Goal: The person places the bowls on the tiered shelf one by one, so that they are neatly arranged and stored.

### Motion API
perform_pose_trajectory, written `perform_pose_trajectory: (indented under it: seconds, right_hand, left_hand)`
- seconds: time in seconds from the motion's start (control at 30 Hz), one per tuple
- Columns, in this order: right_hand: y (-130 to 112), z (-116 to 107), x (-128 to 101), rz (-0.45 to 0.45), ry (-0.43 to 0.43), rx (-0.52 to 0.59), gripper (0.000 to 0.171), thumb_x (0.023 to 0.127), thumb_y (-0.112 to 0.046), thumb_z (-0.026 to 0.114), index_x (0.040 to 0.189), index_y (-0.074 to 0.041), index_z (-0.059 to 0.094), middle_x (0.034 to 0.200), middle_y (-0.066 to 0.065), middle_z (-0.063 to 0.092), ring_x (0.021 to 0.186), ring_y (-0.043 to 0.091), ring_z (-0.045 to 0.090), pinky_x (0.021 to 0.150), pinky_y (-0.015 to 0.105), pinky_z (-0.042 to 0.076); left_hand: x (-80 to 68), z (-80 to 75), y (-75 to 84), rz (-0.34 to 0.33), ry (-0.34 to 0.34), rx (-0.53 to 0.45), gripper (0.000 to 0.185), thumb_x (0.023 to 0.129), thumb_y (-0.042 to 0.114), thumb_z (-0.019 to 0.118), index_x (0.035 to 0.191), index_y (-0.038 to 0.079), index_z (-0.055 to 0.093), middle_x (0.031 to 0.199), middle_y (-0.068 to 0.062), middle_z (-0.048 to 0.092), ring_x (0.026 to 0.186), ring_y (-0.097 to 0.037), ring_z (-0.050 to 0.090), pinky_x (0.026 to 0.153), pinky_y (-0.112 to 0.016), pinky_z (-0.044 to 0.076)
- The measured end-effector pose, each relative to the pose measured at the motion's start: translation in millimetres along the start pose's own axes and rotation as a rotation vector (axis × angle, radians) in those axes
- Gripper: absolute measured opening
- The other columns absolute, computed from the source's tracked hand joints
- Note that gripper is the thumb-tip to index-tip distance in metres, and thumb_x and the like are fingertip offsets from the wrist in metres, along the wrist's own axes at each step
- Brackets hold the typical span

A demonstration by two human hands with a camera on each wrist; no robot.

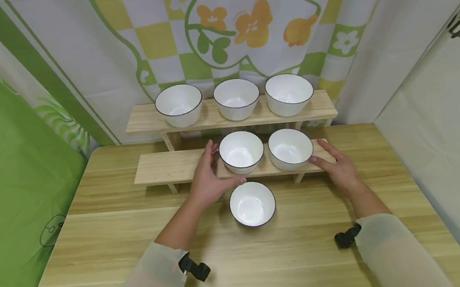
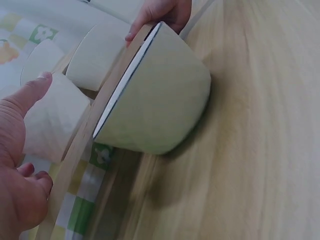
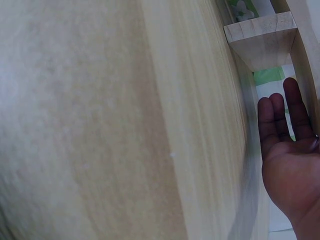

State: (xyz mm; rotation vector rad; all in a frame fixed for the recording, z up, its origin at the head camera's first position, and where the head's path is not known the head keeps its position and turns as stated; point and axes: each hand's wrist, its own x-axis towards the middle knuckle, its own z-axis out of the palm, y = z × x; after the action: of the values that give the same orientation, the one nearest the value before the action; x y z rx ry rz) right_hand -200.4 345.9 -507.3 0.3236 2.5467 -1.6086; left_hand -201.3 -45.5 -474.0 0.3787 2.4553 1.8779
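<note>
My left hand point(image 1: 207, 179) is at the left side of a white, dark-rimmed bowl point(image 1: 241, 150) on the lower wooden shelf point(image 1: 169, 166). Its thumb stretches along the bowl's front, and the other fingers are at its left side. On the same shelf, a second bowl point(image 1: 290, 147) stands to the right. The thumb of my right hand point(image 1: 342, 171) meets that bowl's right side, while its other fingers reach out over the shelf's right end. In the right wrist view the right hand's fingers point(image 3: 297, 112) look straight. Another bowl point(image 1: 252, 205) stands on the table, nearer me, below the left thumb.
Behind, a higher wooden shelf point(image 1: 210, 113) carries a left bowl point(image 1: 178, 104), a middle bowl point(image 1: 236, 98) and a right bowl point(image 1: 289, 93). Patterned cloth point(image 1: 160, 38) hangs behind the wood-grain table point(image 1: 108, 231). A green cloth point(image 1: 4, 162) borders the left side.
</note>
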Motion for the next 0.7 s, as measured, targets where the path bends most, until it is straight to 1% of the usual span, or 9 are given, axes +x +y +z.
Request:
perform_pose_trajectory:
  seconds: [0.13,0.23,0.43,0.53,0.7]
  right_hand:
    - [2,0,2,-0.005,0.001,0.0,0.091,0.089,-0.06,0.076,0.164,-0.036,0.031,0.173,-0.001,0.011,0.159,0.035,0.003,0.122,0.069,0.006]
    - [3,0,2,-0.007,0.001,0.0,0.091,0.089,-0.06,0.076,0.164,-0.036,0.031,0.173,-0.002,0.011,0.159,0.035,0.002,0.121,0.069,0.006]
    - [2,-1,-1,-0.01,0.004,0.015,0.091,0.089,-0.059,0.077,0.164,-0.034,0.032,0.173,0.001,0.011,0.158,0.036,0.003,0.122,0.068,0.006]
    - [1,0,-1,-0.015,0.005,0.025,0.091,0.089,-0.058,0.077,0.164,-0.033,0.033,0.173,0.001,0.012,0.159,0.035,0.003,0.122,0.067,0.006]
    - [1,0,-1,-0.012,0.003,0.021,0.091,0.088,-0.059,0.077,0.164,-0.035,0.032,0.173,-0.001,0.011,0.159,0.034,0.002,0.122,0.068,0.005]
  left_hand:
    - [-8.8,-6.7,-4.6,-0.006,0.02,-0.081,0.129,0.07,0.028,0.1,0.167,0.012,0.016,0.162,-0.006,0.036,0.148,-0.021,0.038,0.12,-0.032,0.033]
    - [-14.6,-11.9,-7.3,-0.003,0.032,-0.107,0.126,0.071,0.024,0.1,0.166,0.012,0.019,0.16,-0.005,0.038,0.147,-0.02,0.04,0.119,-0.031,0.034]
    - [-26.2,-19.4,-9.0,0.03,0.026,-0.125,0.12,0.072,0.018,0.099,0.165,0.011,0.023,0.159,-0.008,0.039,0.148,-0.021,0.039,0.12,-0.03,0.033]
    - [-32.4,-21.3,-9.6,0.045,0.029,-0.124,0.117,0.071,0.014,0.099,0.163,0.007,0.026,0.156,-0.012,0.041,0.146,-0.025,0.041,0.119,-0.031,0.035]
    - [-41.5,-23.0,-9.3,0.059,0.033,-0.119,0.114,0.071,0.01,0.098,0.161,0.002,0.029,0.154,-0.017,0.043,0.143,-0.029,0.043,0.119,-0.033,0.037]
